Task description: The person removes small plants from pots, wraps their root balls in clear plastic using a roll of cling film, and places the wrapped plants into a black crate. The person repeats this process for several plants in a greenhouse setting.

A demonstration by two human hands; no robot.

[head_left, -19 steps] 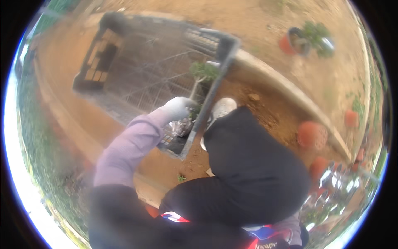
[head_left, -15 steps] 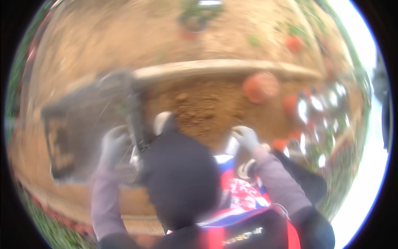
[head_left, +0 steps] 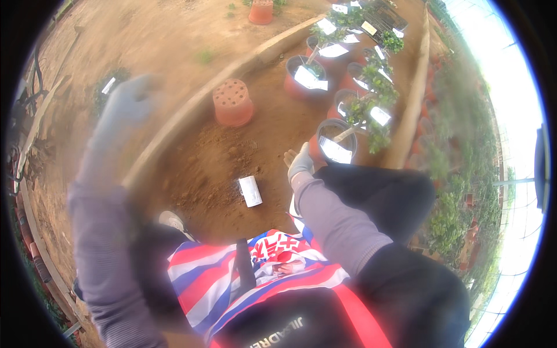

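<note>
My right hand (head_left: 301, 162), in a grey glove with bare fingertips, is beside an orange pot (head_left: 314, 148) that holds a small tree with a thick stem and a white tag (head_left: 335, 151). Its fingers are apart and nothing shows in them; I cannot tell whether it touches the pot. On the brown soil to its left lies a white card-like piece (head_left: 250, 191). My left hand (head_left: 129, 100), also in a grey glove, is raised at the far left. Motion smears its fingers.
An upturned orange pot (head_left: 233, 103) with holes in its base stands ahead. Several potted trees with white tags, one in a red pot (head_left: 293, 87), stand at the right. A pale raised edge (head_left: 191, 107) borders the soil. My shoe (head_left: 172, 219) is at lower left.
My view has turned right; the dark crate and the dark-covered head or hat have left it. The white piece near my right hand now lies on the soil. My left hand is raised.
</note>
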